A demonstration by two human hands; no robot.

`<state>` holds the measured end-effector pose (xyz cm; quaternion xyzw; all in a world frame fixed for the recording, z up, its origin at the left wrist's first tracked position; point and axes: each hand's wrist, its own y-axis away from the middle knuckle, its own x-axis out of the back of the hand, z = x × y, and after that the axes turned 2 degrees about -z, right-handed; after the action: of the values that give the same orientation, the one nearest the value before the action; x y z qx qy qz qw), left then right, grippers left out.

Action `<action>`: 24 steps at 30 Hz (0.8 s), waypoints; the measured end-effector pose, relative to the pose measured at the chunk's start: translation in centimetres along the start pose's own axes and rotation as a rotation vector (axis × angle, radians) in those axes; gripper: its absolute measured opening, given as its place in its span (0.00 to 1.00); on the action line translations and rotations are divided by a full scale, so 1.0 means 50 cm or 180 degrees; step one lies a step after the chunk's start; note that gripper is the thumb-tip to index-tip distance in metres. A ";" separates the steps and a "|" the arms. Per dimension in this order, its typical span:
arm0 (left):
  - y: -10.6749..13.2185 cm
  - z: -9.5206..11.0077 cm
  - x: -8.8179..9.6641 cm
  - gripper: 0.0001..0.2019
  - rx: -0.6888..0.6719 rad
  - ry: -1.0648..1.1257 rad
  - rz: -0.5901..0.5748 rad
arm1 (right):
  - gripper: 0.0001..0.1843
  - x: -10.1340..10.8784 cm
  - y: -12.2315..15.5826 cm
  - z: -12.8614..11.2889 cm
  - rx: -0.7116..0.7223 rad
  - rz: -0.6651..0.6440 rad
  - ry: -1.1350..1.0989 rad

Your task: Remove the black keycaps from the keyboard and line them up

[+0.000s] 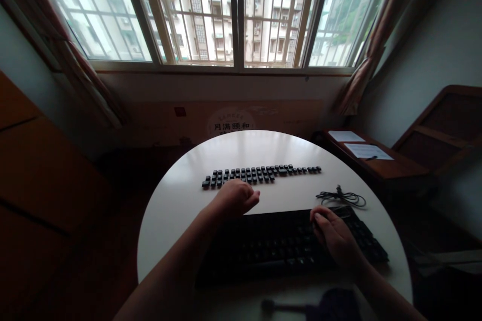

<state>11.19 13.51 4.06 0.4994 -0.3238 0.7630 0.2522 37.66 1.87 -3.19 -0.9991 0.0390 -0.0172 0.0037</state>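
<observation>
A black keyboard [263, 246] lies on the white round table [165, 230], with part of its upper area looking bare of keycaps. Beyond it, loose black keycaps [259, 173] stand in uneven rows. My left hand [239, 195] is closed, thumb side to the right, just in front of these rows; whatever its fingers hold, if anything, is hidden. Over the right part of the keyboard, my right hand [333, 230] is curled with thumb and fingertips together. What sits between those fingertips cannot be made out.
A coiled black cable [342, 196] lies behind the keyboard's right end. At the near edge is a dark, blurred object with a thin shaft [289, 307]. Right of the table, a wooden chair or bench [399, 168] bears papers [369, 151] and a pen [371, 158].
</observation>
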 end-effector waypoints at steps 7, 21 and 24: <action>-0.001 0.002 -0.003 0.23 -0.0063 -0.0163 -0.0142 | 0.13 0.001 -0.010 -0.002 0.0004 -0.0023 0.0235; 0.001 0.007 -0.009 0.23 -0.0127 -0.0368 -0.0381 | 0.15 -0.005 -0.016 -0.007 -0.0145 -0.0040 0.0061; 0.001 0.002 -0.014 0.22 -0.0144 -0.0366 -0.0396 | 0.15 -0.006 -0.020 -0.012 -0.0179 -0.0060 0.0076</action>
<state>11.50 13.34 3.42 0.5557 -0.3233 0.7084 0.2913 37.41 2.87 -2.57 -0.9988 0.0300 -0.0281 -0.0251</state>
